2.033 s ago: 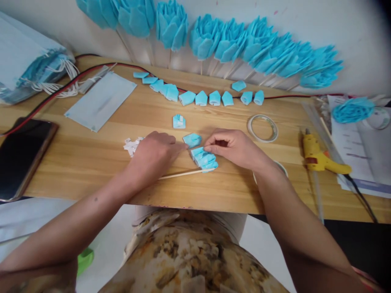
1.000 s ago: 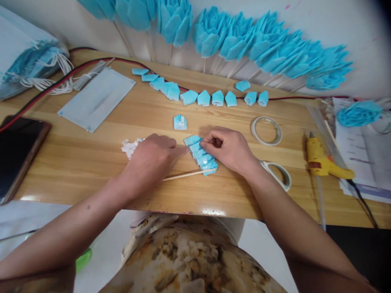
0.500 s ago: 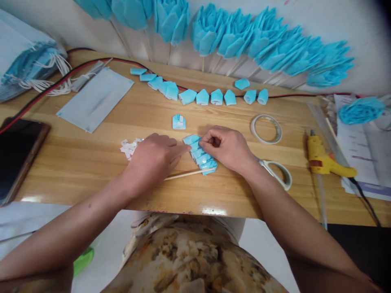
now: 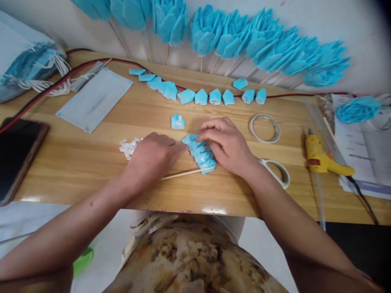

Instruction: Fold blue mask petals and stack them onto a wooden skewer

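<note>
A row of overlapping folded blue petals lies slantwise on the table, with shiny tape on it. At its upper left edge, my left hand rests with the index finger stretched onto the petals; its other fingers are mostly hidden. My right hand is at the upper right of the row, fingers apart and tips just over the petals. A thin wooden stick crosses the row's lower end. One folded petal with white tape sits behind. Small white pieces are heaped left of my left hand.
More folded petals line the back along a red-black cable. Blue flowers on sticks lean against the wall. Right are a tape roll, scissors and a yellow glue gun. Left are a flat mask-like sheet and a phone.
My right hand has loosened from a pinch, its fingers spreading over the petals. My left hand stays at the row's left edge. The whole view has shifted slightly.
</note>
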A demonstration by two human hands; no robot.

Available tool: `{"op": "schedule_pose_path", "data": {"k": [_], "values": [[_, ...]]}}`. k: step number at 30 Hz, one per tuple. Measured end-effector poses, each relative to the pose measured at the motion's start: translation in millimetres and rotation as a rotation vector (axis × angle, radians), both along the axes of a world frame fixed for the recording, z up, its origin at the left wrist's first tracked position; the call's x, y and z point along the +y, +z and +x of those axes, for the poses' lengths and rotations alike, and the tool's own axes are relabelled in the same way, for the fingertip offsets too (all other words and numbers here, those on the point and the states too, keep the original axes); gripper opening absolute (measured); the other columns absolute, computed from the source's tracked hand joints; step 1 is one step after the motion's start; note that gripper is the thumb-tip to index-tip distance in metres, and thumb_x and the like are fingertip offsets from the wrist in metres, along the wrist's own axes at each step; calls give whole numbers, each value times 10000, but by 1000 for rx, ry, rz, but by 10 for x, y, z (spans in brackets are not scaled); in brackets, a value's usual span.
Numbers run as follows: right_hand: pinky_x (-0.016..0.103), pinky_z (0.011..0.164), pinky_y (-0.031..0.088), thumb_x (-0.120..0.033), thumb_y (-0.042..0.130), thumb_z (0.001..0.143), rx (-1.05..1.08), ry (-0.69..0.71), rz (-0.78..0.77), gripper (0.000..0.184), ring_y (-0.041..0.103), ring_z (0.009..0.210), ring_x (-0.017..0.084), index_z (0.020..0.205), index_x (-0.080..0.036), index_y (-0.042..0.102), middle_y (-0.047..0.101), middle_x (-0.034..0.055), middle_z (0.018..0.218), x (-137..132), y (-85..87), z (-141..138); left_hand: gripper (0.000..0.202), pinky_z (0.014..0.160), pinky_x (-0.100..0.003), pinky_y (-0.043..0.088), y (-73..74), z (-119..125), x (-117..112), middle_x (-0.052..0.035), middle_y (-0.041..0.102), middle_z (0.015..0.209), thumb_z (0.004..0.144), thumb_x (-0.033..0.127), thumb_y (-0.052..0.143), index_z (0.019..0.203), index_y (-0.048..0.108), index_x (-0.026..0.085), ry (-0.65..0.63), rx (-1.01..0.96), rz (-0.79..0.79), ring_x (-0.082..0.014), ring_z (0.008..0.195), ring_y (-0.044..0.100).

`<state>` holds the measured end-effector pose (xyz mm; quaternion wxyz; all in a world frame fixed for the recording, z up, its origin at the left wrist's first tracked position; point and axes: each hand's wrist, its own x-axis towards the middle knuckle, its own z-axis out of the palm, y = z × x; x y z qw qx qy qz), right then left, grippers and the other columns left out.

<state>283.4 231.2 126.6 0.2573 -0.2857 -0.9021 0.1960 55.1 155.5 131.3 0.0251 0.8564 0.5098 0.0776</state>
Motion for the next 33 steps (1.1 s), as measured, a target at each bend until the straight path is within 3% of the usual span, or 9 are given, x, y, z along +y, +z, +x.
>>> {"op": "schedule_pose_path", "data": {"k": [3,14,21,26,30,33], "values": [[431,941,465,-9,490,860,-91,18,45,373,569,1113,258,966,-252,753,689,59,1230,-11,-47,-42,280,642,-313,410,-4,5,-2,-40,714,763,966,142,462,968,734,211,12,7,-1,-193,690,619],[443,973,466,53,410,767,-117,-170,-79,478,593,1104,270,933,-234,755,711,54,1162,55,-16,82,292,624,-321,391,3,12,-7,-45,695,724,979,178,452,940,739,221,16,-25,22,-205,668,609],[432,982,455,-12,462,853,-83,-33,-2,391,576,1134,259,953,-232,769,692,70,1217,24,-25,-19,377,629,-334,405,-29,1,-4,-67,730,758,964,173,412,994,784,224,31,-61,26,-230,684,635],[422,928,458,-25,495,846,-143,-101,-30,360,552,1111,268,911,-242,775,697,68,1190,49,-50,-40,395,661,-322,432,-53,-18,13,-70,751,781,973,202,424,1086,800,243,47,-99,19,-227,716,652],[404,952,458,41,428,758,-38,-162,-44,433,580,1105,253,919,-225,729,707,65,1132,99,-94,18,387,663,-318,436,-48,-31,-24,-78,730,758,988,237,441,1119,805,241,53,-132,13,-225,709,647],[375,947,466,45,398,718,101,-237,-69,439,619,1032,229,930,-214,681,717,58,1033,139,-108,49,379,639,-310,422,59,-57,-98,-80,724,761,975,246,471,1188,782,207,46,-156,-24,-214,684,632]]}}
